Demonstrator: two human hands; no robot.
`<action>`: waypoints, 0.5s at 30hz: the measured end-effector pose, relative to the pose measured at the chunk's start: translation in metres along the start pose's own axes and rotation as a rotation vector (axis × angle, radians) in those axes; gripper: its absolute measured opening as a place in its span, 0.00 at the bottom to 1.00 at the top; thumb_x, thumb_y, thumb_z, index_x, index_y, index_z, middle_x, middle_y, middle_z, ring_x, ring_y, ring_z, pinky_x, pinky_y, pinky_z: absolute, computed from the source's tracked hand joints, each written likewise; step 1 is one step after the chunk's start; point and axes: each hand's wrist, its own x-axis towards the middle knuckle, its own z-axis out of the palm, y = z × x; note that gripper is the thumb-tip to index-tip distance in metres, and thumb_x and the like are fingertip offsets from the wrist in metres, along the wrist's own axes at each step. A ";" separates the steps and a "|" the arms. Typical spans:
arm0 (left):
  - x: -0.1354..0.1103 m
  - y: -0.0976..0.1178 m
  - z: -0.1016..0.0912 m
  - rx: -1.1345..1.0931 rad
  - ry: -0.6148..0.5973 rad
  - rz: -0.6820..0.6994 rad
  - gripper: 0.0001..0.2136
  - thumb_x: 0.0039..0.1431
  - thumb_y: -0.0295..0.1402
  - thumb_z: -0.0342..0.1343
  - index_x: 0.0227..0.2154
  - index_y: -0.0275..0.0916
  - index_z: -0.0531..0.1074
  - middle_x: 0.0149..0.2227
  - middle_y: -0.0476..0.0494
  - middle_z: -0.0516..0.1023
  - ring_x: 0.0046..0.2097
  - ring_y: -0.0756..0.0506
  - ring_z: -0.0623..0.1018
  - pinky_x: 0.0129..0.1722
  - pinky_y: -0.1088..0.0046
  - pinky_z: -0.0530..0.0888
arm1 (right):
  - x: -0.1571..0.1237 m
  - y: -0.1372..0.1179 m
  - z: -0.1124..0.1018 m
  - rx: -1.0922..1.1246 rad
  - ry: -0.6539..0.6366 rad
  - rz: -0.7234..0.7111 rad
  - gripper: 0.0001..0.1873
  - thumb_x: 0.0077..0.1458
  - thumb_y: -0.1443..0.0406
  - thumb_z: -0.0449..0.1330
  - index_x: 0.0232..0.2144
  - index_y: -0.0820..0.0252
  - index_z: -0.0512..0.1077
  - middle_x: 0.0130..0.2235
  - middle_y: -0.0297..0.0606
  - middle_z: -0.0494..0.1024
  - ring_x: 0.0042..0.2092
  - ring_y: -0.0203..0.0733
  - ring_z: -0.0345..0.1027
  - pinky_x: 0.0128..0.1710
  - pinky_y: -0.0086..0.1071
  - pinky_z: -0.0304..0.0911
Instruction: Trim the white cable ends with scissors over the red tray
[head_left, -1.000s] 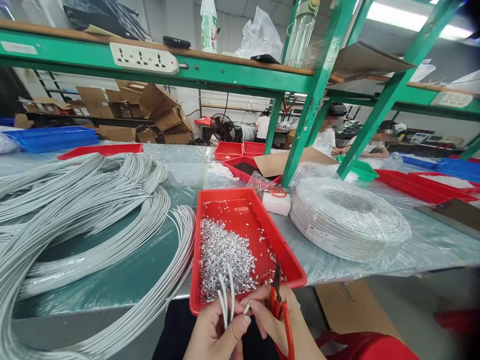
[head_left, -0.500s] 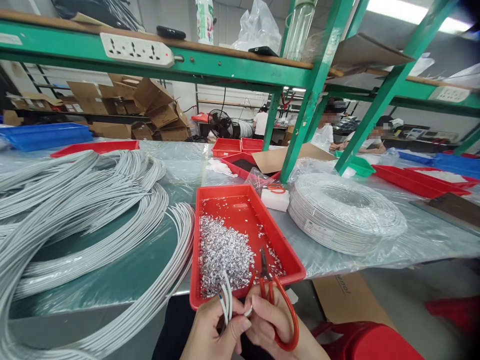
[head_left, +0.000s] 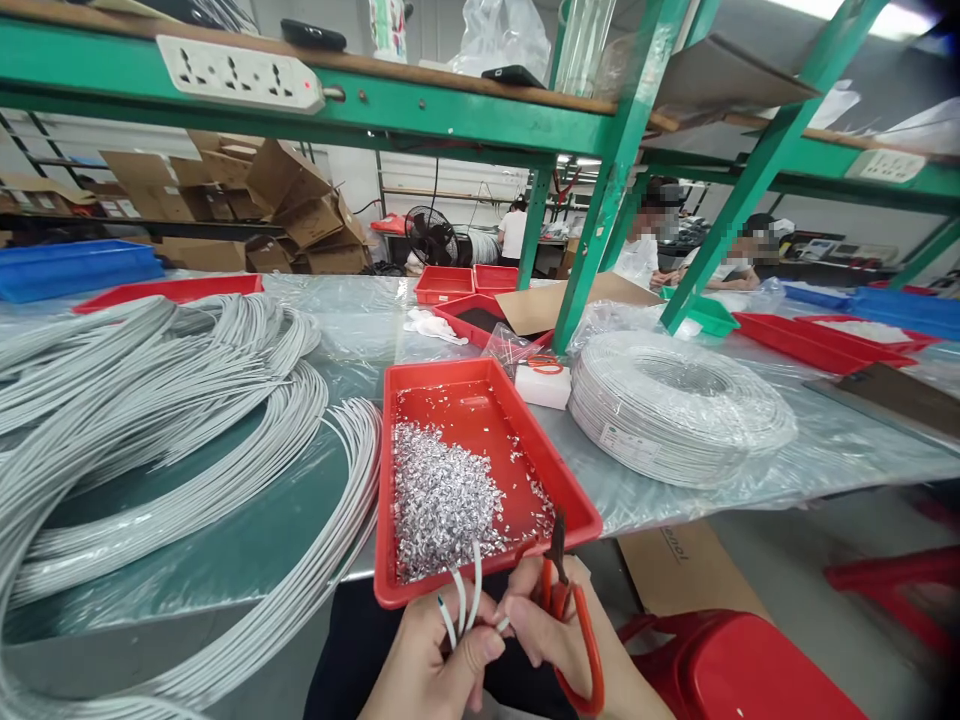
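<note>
Several thin white cable ends (head_left: 476,588) stick up from my left hand (head_left: 439,650), which is closed round them. My right hand (head_left: 544,625) is closed beside it, with orange-handled scissors (head_left: 591,650) lodged in its palm and fingers, blades pointing up and away. My right thumb and fingertips also pinch a short white cable end (head_left: 502,623) at the left fingertips. Just beyond both hands lies a red tray (head_left: 577,500) holding a heap of small shiny metal pieces (head_left: 442,500). What the lower fingers do is hidden.
Looped white cables (head_left: 300,560) cover the table's left side. A wrapped cable coil (head_left: 675,420) and a small white box (head_left: 541,388) stand right of the tray. A green shelf frame (head_left: 465,125) crosses above. A red stool (head_left: 735,665) is at lower right; people sit farther back.
My right hand has turned, and the scissor blades have swung right and away from the tray's inside. The cable ends in my left hand are spread farther apart. The view has shifted slightly.
</note>
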 end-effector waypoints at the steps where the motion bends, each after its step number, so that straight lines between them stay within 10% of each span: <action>1: 0.000 0.000 0.000 0.021 -0.027 0.024 0.22 0.49 0.53 0.54 0.22 0.35 0.67 0.17 0.52 0.64 0.15 0.56 0.61 0.16 0.81 0.55 | -0.001 0.000 -0.001 0.118 -0.034 0.070 0.14 0.45 0.58 0.65 0.20 0.63 0.69 0.15 0.24 0.60 0.17 0.27 0.47 0.18 0.24 0.45; 5: 0.003 0.000 0.002 -0.024 -0.102 0.012 0.22 0.51 0.53 0.52 0.23 0.35 0.68 0.18 0.53 0.61 0.15 0.57 0.56 0.15 0.81 0.52 | -0.005 0.002 -0.003 0.545 -0.131 0.366 0.14 0.47 0.61 0.64 0.19 0.61 0.65 0.13 0.20 0.53 0.17 0.27 0.41 0.21 0.23 0.49; 11: 0.007 0.000 0.007 -0.189 -0.149 -0.095 0.22 0.50 0.53 0.53 0.18 0.36 0.62 0.13 0.58 0.58 0.12 0.59 0.52 0.13 0.81 0.46 | -0.007 -0.002 -0.007 -0.001 0.052 -0.067 0.13 0.47 0.57 0.66 0.25 0.63 0.74 0.18 0.30 0.67 0.19 0.29 0.51 0.18 0.24 0.45; 15: 0.009 0.001 0.009 -0.232 -0.181 -0.132 0.21 0.50 0.52 0.54 0.23 0.35 0.65 0.15 0.57 0.62 0.12 0.60 0.52 0.12 0.82 0.46 | -0.009 -0.009 -0.011 -0.079 0.026 -0.073 0.12 0.50 0.59 0.63 0.25 0.63 0.74 0.19 0.32 0.70 0.18 0.29 0.52 0.17 0.24 0.46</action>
